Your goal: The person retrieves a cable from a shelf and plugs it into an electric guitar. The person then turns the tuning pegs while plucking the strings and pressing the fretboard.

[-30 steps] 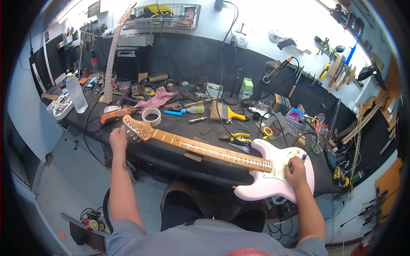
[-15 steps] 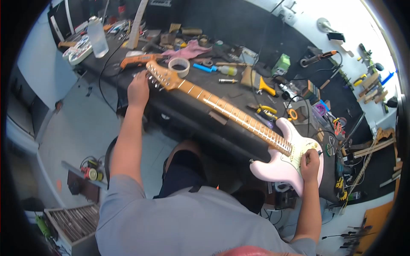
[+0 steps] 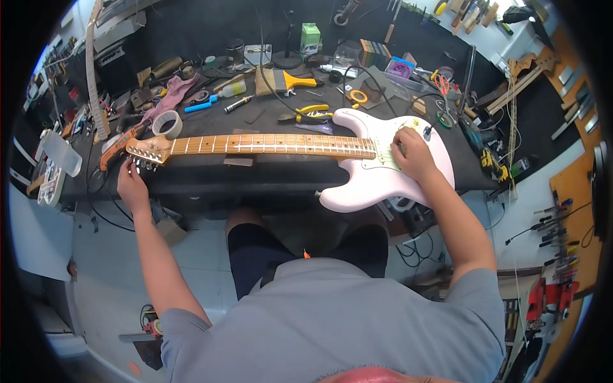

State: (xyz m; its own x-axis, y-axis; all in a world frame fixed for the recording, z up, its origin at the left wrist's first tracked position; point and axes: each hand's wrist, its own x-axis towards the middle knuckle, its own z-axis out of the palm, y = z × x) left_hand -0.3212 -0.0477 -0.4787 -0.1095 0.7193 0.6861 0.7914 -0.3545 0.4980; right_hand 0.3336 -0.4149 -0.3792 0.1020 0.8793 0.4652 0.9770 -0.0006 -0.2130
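"Looking down from your head camera, where's the guitar?"

"My guitar point(image 3: 357, 191) lies face up along the near edge of the workbench point(image 3: 211, 124). Its headstock point(image 3: 148, 148) is toward the left end, and the pink body is toward the right end, jutting past the near edge."

"And your left hand?"

"My left hand point(image 3: 132, 188) is mostly closed, thumb and fingertips drawn together at the tuning pegs point(image 3: 148, 167). I can't tell whether they have hold of one."

"The right?"

"My right hand point(image 3: 415, 156) is over the pickguard, fingers curled in toward the strings. The back of it hides the fingertips, so I can't say whether anything is pinched there."

"Which step would you call this?"

"I judge it handwork at both ends of the strings: left at the pegs, right above the body. From this pose, a move calls for small finger motions, a light left touch and no push that shifts the neck."

"Anything close by?"

"The orange tool point(image 3: 118, 148) is just beside the headstock, with the tape roll point(image 3: 177, 130) behind it. Yellow-handled pliers point(image 3: 310, 115) lie just beyond the neck, near the body, and the wide brush point(image 3: 273, 81) is farther back."
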